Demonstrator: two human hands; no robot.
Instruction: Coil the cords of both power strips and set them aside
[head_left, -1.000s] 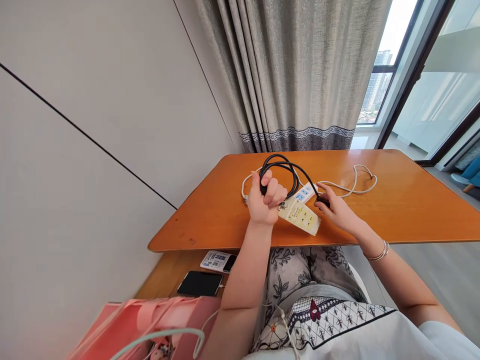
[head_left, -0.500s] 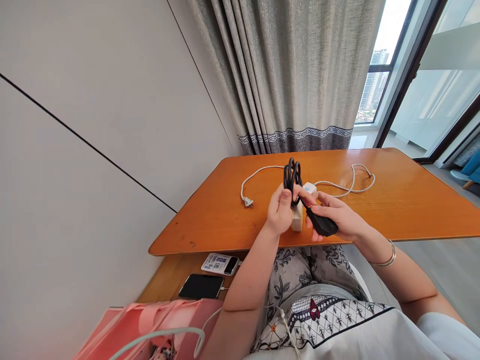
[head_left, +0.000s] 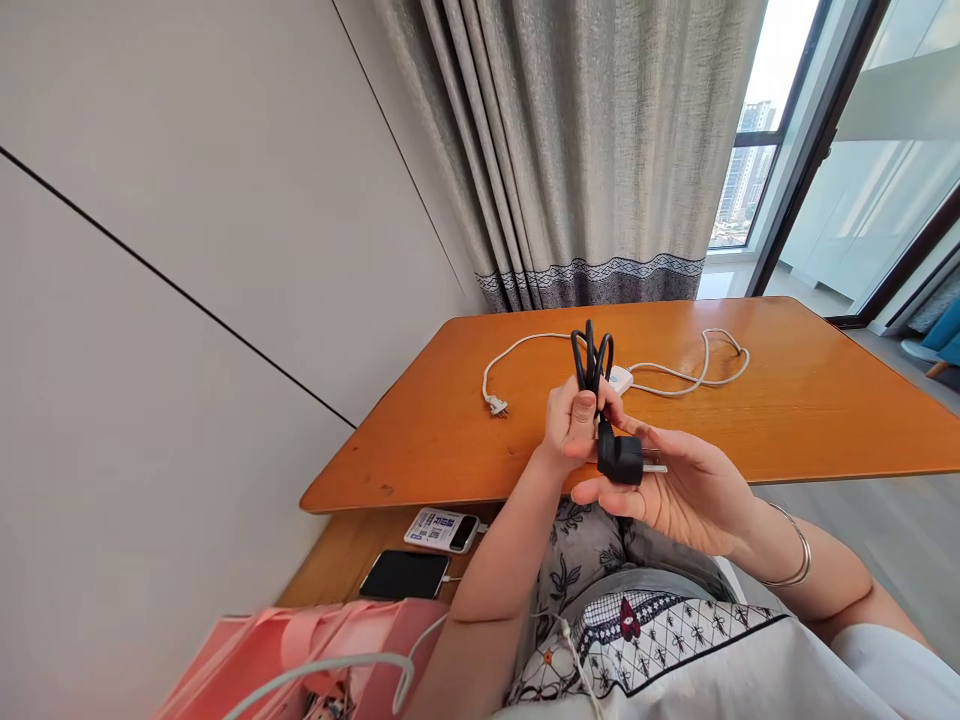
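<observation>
A black power cord (head_left: pixel 591 355) is gathered into upright loops, and my left hand (head_left: pixel 571 418) grips the bundle around its lower part. The cord's black plug (head_left: pixel 621 458) hangs below that grip, its metal prongs facing right. My right hand (head_left: pixel 686 490) lies around the plug with palm turned up and fingers stretched out and apart; whether it touches the plug is hard to tell. Behind the hands, a white power strip (head_left: pixel 620 380) rests on the table, mostly hidden. Its white cable (head_left: pixel 694 385) curls to the right.
On the wooden table (head_left: pixel 420 420), a white plug (head_left: pixel 496 405) lies at the left on a white cord. Lower left, a black-screened phone (head_left: pixel 405 574) and a white power bank (head_left: pixel 441 529) sit on a lower surface, near a pink bag (head_left: pixel 300 640). A curtain (head_left: pixel 600 150) hangs behind.
The black plug has turned so its prongs show and point right. My right hand has opened from gripping the plug and rolled palm up; my left hand still holds the loops.
</observation>
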